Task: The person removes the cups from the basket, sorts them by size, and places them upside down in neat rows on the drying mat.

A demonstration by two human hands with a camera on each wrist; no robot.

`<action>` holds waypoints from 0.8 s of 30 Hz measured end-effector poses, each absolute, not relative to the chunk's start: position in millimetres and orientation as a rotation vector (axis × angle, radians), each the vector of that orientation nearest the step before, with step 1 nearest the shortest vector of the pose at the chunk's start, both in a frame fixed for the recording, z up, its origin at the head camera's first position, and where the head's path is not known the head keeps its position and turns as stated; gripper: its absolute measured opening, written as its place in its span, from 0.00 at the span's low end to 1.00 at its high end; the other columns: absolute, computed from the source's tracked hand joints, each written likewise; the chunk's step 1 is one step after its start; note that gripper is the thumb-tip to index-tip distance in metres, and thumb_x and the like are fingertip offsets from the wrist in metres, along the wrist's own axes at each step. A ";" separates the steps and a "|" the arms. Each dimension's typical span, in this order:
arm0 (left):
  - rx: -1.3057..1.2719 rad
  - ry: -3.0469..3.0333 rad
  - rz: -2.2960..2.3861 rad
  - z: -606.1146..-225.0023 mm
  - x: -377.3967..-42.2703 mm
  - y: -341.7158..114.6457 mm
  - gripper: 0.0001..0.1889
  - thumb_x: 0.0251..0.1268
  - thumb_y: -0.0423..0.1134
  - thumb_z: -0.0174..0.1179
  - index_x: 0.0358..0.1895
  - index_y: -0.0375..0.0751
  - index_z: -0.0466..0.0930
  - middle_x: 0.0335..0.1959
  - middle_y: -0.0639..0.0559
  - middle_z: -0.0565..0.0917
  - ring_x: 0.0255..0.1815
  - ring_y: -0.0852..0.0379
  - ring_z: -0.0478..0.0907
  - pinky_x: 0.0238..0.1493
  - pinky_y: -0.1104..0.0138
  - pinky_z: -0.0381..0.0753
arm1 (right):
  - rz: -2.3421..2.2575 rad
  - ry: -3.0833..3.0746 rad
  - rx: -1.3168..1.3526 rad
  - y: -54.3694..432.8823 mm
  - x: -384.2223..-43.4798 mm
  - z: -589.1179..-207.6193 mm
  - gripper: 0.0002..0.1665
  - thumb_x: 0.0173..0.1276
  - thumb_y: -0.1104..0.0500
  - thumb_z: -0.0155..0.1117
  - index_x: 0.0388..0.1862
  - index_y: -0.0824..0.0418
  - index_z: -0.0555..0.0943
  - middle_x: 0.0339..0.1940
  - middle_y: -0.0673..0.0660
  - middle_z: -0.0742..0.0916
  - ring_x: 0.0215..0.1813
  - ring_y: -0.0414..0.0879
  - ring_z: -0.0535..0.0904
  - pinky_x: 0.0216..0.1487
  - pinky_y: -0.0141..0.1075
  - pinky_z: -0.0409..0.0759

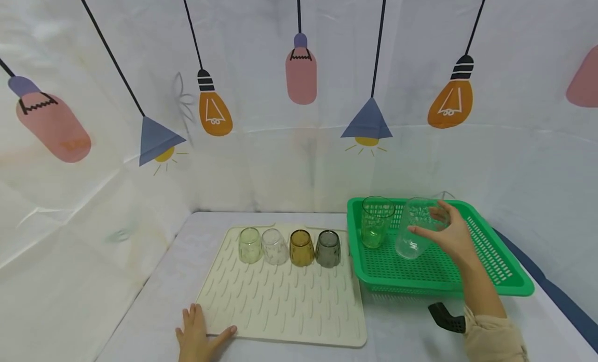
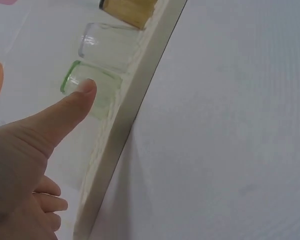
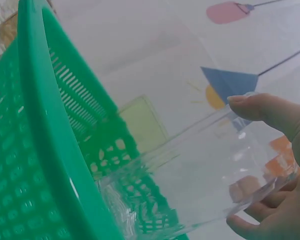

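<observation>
In the head view my right hand (image 1: 450, 235) has its thumb and fingers around the upper part of a tall clear glass (image 1: 409, 242). The glass stands tilted within the green basket (image 1: 495, 284); whether its base touches the floor I cannot tell. The right wrist view shows the thumb at the rim of this clear glass (image 3: 195, 175) and fingers on its far side. A tall green-tinted glass (image 1: 374, 232) stands beside it in the basket. My left hand (image 1: 195, 337) rests with spread fingers at the near left corner of the cream drying mat (image 1: 285, 305).
Along the mat's back stand short glasses in a row: pale green (image 1: 250, 246), clear (image 1: 274, 247), amber (image 1: 301, 249) and grey (image 1: 328, 249). A black curved piece (image 1: 446, 318) sticks out by the right sleeve. A patterned white sheet (image 1: 261, 164) hangs behind the table.
</observation>
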State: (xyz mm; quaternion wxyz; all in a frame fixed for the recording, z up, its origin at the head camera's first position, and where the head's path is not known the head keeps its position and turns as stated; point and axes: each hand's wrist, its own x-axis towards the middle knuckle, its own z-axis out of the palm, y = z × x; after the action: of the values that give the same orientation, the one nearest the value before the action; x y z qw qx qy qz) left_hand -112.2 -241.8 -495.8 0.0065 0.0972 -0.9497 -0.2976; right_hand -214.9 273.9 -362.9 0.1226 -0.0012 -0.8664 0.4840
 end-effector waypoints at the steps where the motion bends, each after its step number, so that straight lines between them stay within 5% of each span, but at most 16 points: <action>1: 0.288 -2.955 -0.945 -493.6 -112.4 -239.9 0.61 0.45 0.56 0.70 0.64 0.08 0.43 0.65 0.13 0.45 0.67 0.19 0.38 0.60 0.28 0.38 | 1.408 -2.527 0.007 273.1 -213.5 -362.5 0.62 0.58 0.51 0.71 0.75 0.66 0.40 0.69 0.74 0.63 0.66 0.70 0.59 0.62 0.61 0.63; 14: 0.033 -2.572 -1.154 -467.7 -117.4 -205.3 0.42 0.50 0.46 0.71 0.61 0.19 0.64 0.56 0.26 0.74 0.57 0.28 0.71 0.55 0.43 0.71 | 1.411 -2.502 0.095 256.8 -193.5 -354.0 0.57 0.58 0.54 0.71 0.75 0.64 0.45 0.67 0.69 0.68 0.64 0.63 0.64 0.61 0.55 0.67; 21: -0.062 -2.456 -1.455 -455.8 -123.6 -182.5 0.35 0.53 0.40 0.70 0.61 0.26 0.68 0.51 0.34 0.80 0.51 0.41 0.79 0.49 0.55 0.80 | 1.489 -2.491 0.203 247.7 -181.7 -352.0 0.54 0.59 0.58 0.71 0.75 0.62 0.48 0.66 0.66 0.69 0.63 0.49 0.69 0.50 0.18 0.71; 24: -0.118 -2.396 -1.558 -450.2 -126.2 -173.7 0.33 0.51 0.37 0.70 0.60 0.27 0.69 0.49 0.37 0.82 0.49 0.43 0.81 0.47 0.58 0.81 | 1.556 -2.464 0.242 241.1 -176.5 -350.7 0.53 0.58 0.60 0.71 0.75 0.60 0.49 0.66 0.62 0.69 0.62 0.41 0.69 0.50 0.16 0.68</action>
State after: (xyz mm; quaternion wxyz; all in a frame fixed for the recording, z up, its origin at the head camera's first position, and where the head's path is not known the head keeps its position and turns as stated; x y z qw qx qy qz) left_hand -126.2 -173.7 -450.2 0.1400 -0.0409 -0.8293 -0.5394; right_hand -176.5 241.1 -350.7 0.1085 0.0822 -0.8377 0.5289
